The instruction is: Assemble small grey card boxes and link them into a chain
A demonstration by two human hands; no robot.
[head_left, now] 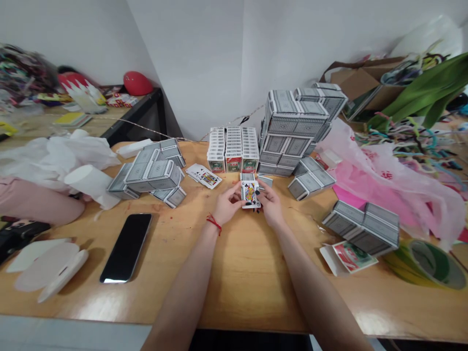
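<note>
Between my two hands is a small deck of playing cards (250, 193), face up with a club court card on top. My left hand (228, 204), with a red string at its wrist, grips the deck's left edge. My right hand (269, 201) pinches the right edge, a dark-nailed thumb on the card face. Just beyond the hands lie a few face-down cards (264, 181) with grey backs. To the left, a loose fan of face-up cards (204, 176) rests on the table. Behind stand three rows of boxed card decks (234, 149).
Tall stacks of grey-patterned card bundles (292, 126) rise at right, with another pile (153, 168) at left. A phone (126, 247) lies at front left. An opened card box (348, 257), yellow tape roll (427, 263) and pink plastic bag (395, 175) sit at right.
</note>
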